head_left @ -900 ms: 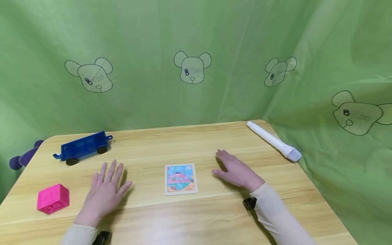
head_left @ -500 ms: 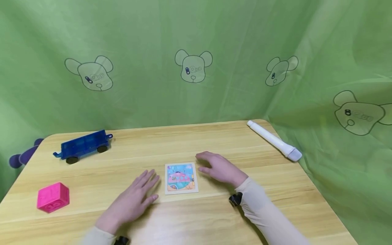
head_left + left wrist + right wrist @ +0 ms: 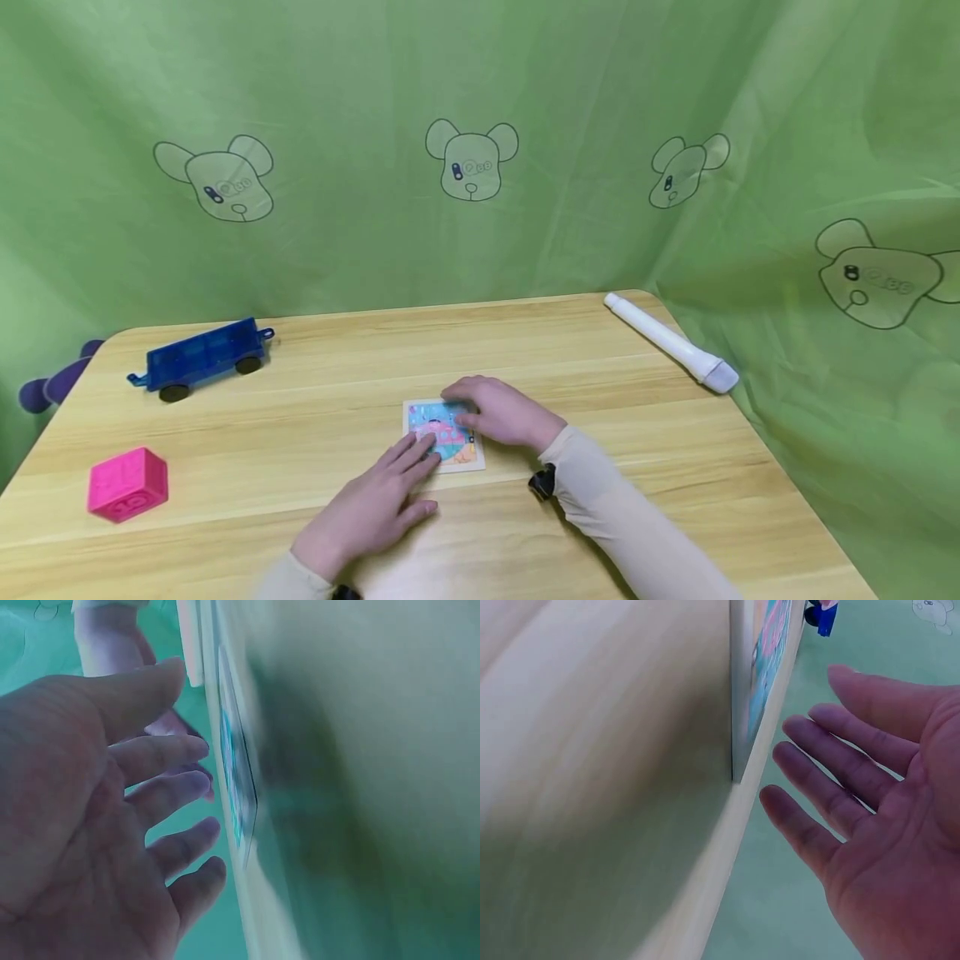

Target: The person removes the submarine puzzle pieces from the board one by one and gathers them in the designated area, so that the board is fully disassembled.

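A small square picture puzzle lies flat in the middle of the wooden table. My left hand reaches in from the lower left, its straight fingers over the puzzle's lower left part. From the right, my right hand lies over the upper right part. In the left wrist view the left hand's fingers stay spread and straight beside the puzzle's edge. In the right wrist view the right hand's fingers are straight next to the puzzle. Neither hand grips it; whether they touch it I cannot tell.
A blue toy wagon stands at the back left and a pink cube at the front left. A white pen-shaped stick lies along the back right edge. A purple thing shows beyond the left edge. A green curtain hangs behind.
Both hands have slid inward across the table from either side, and their fingers now lie over the puzzle. The puzzle and the other things have not moved.
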Available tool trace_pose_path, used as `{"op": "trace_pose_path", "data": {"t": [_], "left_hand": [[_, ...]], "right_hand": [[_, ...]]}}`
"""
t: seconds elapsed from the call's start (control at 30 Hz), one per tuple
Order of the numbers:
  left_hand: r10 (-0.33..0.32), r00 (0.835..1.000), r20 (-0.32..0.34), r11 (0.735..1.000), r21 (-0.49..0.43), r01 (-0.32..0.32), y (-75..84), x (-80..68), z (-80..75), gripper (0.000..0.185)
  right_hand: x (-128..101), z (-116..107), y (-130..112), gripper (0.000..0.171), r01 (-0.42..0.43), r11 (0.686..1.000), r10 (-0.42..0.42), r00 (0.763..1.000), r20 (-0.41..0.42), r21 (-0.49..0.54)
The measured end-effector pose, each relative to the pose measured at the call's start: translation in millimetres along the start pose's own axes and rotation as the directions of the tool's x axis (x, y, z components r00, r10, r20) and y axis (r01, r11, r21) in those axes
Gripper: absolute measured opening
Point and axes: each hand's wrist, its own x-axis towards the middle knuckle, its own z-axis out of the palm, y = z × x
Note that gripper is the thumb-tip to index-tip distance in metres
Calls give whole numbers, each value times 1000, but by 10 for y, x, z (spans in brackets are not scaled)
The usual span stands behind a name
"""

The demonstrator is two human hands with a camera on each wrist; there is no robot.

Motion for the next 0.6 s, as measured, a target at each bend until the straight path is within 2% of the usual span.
{"op": "trace_pose_path", "data": {"t": [0.33,0.6], "left_hand": [[0,998,63,1000,21,-1,136,113,88,59],[-19,996,83,1000,25,17,176,132,87,58]], "right_hand": [[193,93,-99,36,76,995,-72,996,55,-70],[260,94,-197,38,86,987,-69,990,126,-136]]}}
